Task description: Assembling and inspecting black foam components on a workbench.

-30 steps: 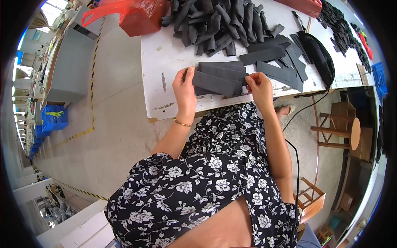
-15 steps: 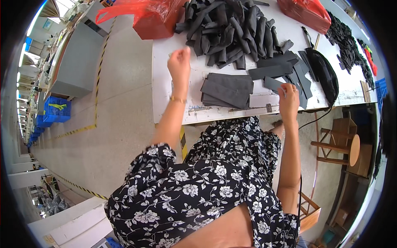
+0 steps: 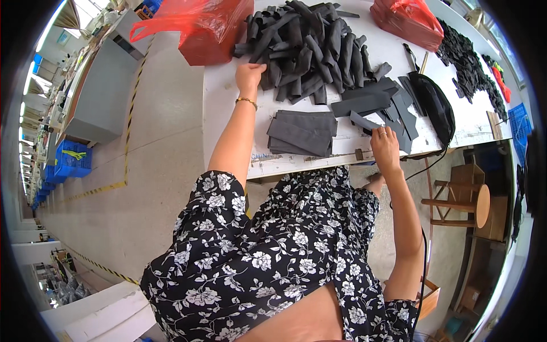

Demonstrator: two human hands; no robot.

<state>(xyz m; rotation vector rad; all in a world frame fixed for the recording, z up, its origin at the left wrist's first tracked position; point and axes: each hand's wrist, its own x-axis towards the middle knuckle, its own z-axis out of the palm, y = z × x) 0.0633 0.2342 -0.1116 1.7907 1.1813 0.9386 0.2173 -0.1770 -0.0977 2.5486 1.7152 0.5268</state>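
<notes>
Heap of dark grey fabric strips [image 3: 310, 48] at far side of white worktop [image 3: 219, 97]. Left hand [image 3: 249, 76] reaches into heap's near-left edge, fingers curled onto strip. Neat stack of flat grey pieces [image 3: 302, 132] near front edge. Right hand [image 3: 385, 149] beside stack, fingers pinched on loose grey piece [image 3: 364, 122]. Red plastic bag [image 3: 205, 28] just left of heap.

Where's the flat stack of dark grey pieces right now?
In the head view, the flat stack lies near the white table's front edge, between the left hand and right hand, below the loose pile.
</notes>
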